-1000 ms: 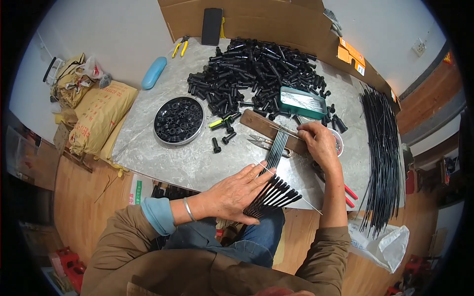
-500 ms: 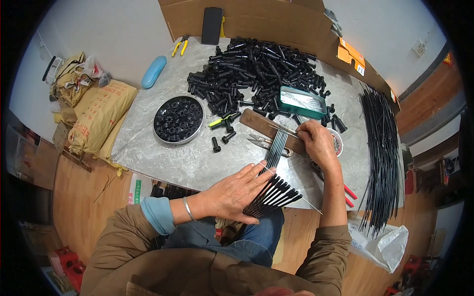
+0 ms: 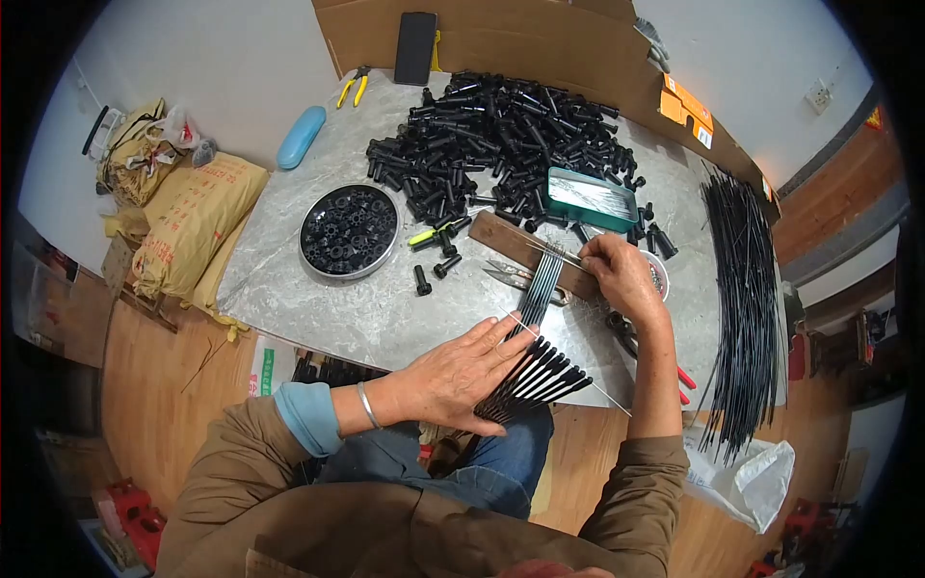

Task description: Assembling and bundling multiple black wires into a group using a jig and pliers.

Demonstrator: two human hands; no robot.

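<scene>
My left hand (image 3: 453, 374) lies flat with fingers stretched across a row of thin dark rods (image 3: 541, 294), whose fanned black ends (image 3: 564, 364) hang past the table's front edge. A thin pale rod crosses the row by my fingers. At the row's far end, the rod tips rest on a brown wooden bar (image 3: 498, 236). There my right hand (image 3: 622, 277) is closed in a pinch on thin metal needles (image 3: 552, 250) lying crosswise over the tips; how many it grips is unclear. Scissors (image 3: 508, 276) lie left of the rods, partly covered.
Beyond are a heap of black plastic tubes (image 3: 501, 135) and a green box of needles (image 3: 591, 197). A round tin of black parts (image 3: 349, 231) stands left. Long black rods (image 3: 744, 308) lie right, near red-handled pliers (image 3: 685, 385). A small white cup (image 3: 660, 275) is partly behind my right hand.
</scene>
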